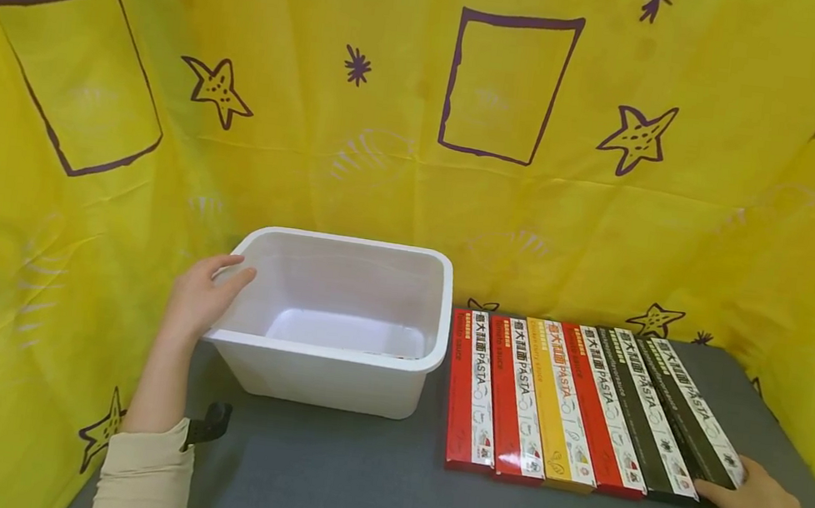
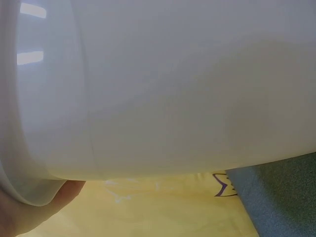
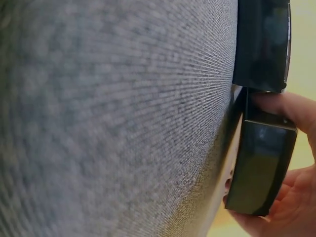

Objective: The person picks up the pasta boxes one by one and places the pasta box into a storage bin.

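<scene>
My left hand (image 1: 202, 295) holds the left rim of a white plastic bin (image 1: 318, 374). In the left wrist view a bit of that hand (image 2: 42, 210) shows under the bin's lip, against its smooth wall (image 2: 173, 98). At far right, my right hand (image 1: 764, 504) grips the near end of the rightmost black pasta box (image 1: 692, 408). Up close, the thumb lies on one side of that box (image 3: 259, 168) and fingers on the other. The box lies slanted beside another black pasta box (image 1: 649, 416), whose end (image 3: 261, 44) shows in the right wrist view.
Left of the black boxes lie red (image 1: 463, 394) and yellow (image 1: 564, 406) pasta boxes, side by side, the leftmost close to the bin. All are on a dark grey table (image 1: 321, 479). A yellow patterned cloth (image 1: 393, 118) hangs behind and at both sides.
</scene>
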A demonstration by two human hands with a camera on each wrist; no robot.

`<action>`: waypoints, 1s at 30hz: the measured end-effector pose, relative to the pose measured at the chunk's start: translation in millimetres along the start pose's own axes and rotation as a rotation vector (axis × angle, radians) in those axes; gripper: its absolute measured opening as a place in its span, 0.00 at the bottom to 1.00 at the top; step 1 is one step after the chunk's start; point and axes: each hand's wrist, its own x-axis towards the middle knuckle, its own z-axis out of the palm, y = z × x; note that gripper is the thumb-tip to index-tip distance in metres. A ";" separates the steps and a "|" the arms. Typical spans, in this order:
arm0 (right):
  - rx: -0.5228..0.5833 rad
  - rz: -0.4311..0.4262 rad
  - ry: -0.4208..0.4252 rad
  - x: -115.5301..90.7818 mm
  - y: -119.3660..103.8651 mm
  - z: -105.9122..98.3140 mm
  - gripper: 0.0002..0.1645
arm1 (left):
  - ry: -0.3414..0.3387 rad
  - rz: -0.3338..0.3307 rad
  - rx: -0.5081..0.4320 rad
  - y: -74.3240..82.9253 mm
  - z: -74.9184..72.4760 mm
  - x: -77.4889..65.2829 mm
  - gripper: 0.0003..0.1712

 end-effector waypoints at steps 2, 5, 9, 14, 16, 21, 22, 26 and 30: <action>0.002 0.001 0.013 -0.1 -1.9 -1.7 0.61 | 0.002 -0.001 -0.004 -0.3 0.0 0.1 0.39; 0.009 -0.007 0.076 -1.2 -5.4 -3.4 0.60 | 0.004 -0.001 -0.009 -0.3 -0.1 -0.2 0.38; 0.031 -0.016 0.178 -4.3 -9.4 -4.1 0.55 | 0.008 0.003 -0.008 -0.4 -0.1 -0.4 0.38; 0.037 0.020 0.200 -6.6 -13.7 -5.1 0.57 | 0.003 0.004 0.001 -0.6 0.0 0.2 0.38; 0.035 0.039 0.200 -7.3 -15.6 -5.5 0.57 | -0.001 0.003 0.003 -0.6 0.2 0.6 0.38; 0.043 0.061 0.231 -11.1 -21.0 -7.2 0.57 | -0.004 0.004 -0.001 -0.4 0.7 1.2 0.38; 0.045 0.060 0.243 -12.1 -22.1 -7.6 0.57 | -0.004 0.004 -0.002 -0.3 0.7 1.2 0.38; 0.065 0.047 0.308 -15.6 -26.7 -9.6 0.54 | -0.003 0.004 -0.004 -0.1 0.7 1.2 0.38; 0.079 0.048 0.356 -17.7 -31.8 -12.9 0.52 | -0.003 0.002 -0.004 0.3 0.3 0.9 0.38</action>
